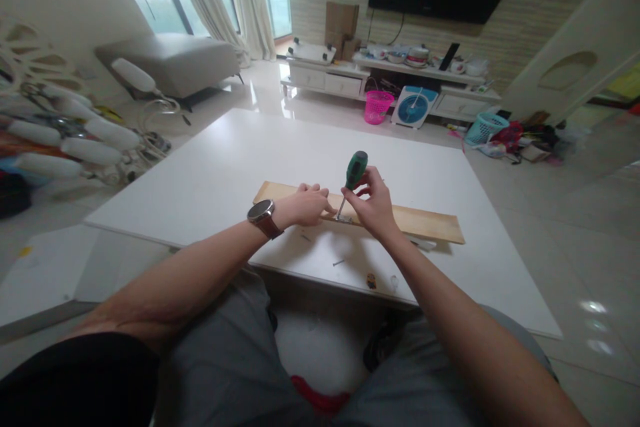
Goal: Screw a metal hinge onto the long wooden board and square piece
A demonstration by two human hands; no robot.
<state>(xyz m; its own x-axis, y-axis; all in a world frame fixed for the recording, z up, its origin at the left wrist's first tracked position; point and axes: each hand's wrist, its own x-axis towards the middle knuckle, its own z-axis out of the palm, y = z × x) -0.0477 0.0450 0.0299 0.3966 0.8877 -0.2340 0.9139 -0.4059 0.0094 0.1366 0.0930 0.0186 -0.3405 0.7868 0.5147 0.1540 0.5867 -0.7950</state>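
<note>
A long wooden board point(425, 220) lies across the white table. My right hand point(373, 203) is closed around a screwdriver point(356, 170) with a green and black handle. Its shaft slants down, and the tip meets a small silvery metal piece point(345, 219) at the board's near edge. Just left of that piece, my left hand point(311, 205) grips the board, fingers curled over it and one digit stretched toward the metal. Near the table's front edge lie a screw point(339, 263), another thin metal piece point(305, 237) and a small yellow-and-black item point(371, 281).
The white tabletop point(200, 173) spreads around the board, with its front edge close to my legs. Beyond it stand a pink basket point(379, 107), a blue-and-white box fan point(414, 107) and a low TV cabinet point(330, 80). A lamp-like fixture point(95, 140) is at the left.
</note>
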